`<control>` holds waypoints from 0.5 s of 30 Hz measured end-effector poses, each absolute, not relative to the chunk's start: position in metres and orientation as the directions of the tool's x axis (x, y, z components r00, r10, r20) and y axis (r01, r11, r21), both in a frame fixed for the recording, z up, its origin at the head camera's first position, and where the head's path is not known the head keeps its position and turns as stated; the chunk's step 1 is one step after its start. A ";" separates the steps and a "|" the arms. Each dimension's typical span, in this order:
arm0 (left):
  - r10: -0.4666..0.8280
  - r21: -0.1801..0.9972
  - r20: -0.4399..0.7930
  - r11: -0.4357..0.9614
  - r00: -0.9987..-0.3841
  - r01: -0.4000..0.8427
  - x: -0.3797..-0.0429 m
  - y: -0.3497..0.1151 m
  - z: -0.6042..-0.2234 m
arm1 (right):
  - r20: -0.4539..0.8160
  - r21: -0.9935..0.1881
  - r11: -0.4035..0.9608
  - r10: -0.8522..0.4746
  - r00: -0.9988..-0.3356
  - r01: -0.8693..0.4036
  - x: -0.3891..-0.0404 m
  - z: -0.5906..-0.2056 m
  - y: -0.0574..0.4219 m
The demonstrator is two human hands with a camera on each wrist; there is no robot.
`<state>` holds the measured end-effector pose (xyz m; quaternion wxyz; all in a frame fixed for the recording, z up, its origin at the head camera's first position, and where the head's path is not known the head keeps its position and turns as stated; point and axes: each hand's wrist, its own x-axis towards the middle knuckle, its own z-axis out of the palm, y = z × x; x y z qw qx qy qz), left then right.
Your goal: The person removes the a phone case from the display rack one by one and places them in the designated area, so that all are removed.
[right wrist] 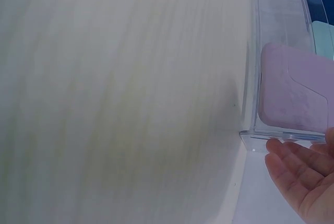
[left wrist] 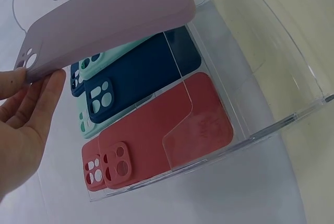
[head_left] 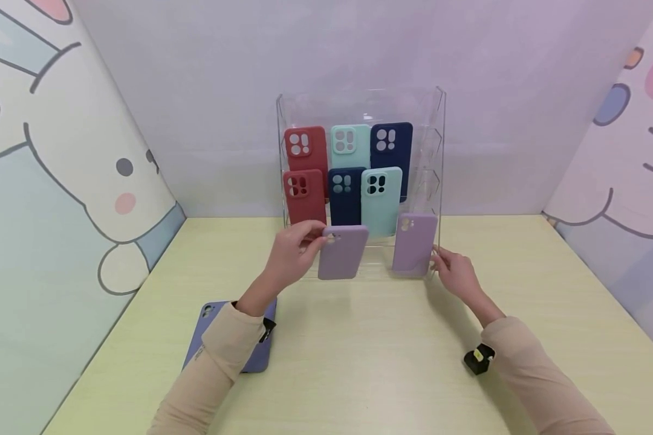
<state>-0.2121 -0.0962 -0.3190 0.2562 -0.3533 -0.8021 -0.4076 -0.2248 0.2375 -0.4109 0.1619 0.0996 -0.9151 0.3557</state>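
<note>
My left hand (head_left: 296, 251) pinches a light purple phone case (head_left: 344, 254) by its upper corner beside the camera holes. In the head view this case overlaps the front of a clear tiered display rack (head_left: 367, 257). My right hand (head_left: 456, 273) is at the rack's lower right side, thumb by the front edge and fingers against the outer side wall in the right wrist view. Just inside that wall, a second light purple case (head_left: 415, 244) leans in the bottom tier. Higher tiers hold red cases (head_left: 305, 199), navy cases (head_left: 345, 196) and mint cases (head_left: 381, 208).
Blue-violet phone cases (head_left: 258, 359) lie on the pale wooden table (head_left: 359, 362) at the left, partly hidden under my left forearm. Cartoon-printed panels (head_left: 76, 181) stand at both sides, with a plain pale wall (head_left: 228, 121) behind the rack.
</note>
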 end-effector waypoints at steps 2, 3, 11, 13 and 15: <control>0.359 0.473 0.697 0.421 -0.621 0.774 -0.211 -0.098 -0.320 | 0.366 -0.617 0.729 -0.067 -0.928 -0.297 -0.225 -0.410 0.237; 0.358 0.474 0.696 0.422 -0.622 0.773 -0.210 -0.099 -0.320 | 0.366 -0.616 0.730 -0.067 -0.928 -0.296 -0.225 -0.410 0.237; 0.360 0.485 0.691 0.411 -0.627 0.772 -0.203 -0.109 -0.327 | 0.362 -0.617 0.730 -0.069 -0.930 -0.295 -0.225 -0.409 0.238; 0.362 0.478 0.696 0.411 -0.620 0.776 -0.202 -0.111 -0.330 | 0.364 -0.619 0.727 -0.070 -0.929 -0.298 -0.225 -0.410 0.238; 0.365 0.472 0.698 0.412 -0.616 0.780 -0.201 -0.114 -0.333 | 0.366 -0.618 0.727 -0.071 -0.928 -0.299 -0.225 -0.411 0.238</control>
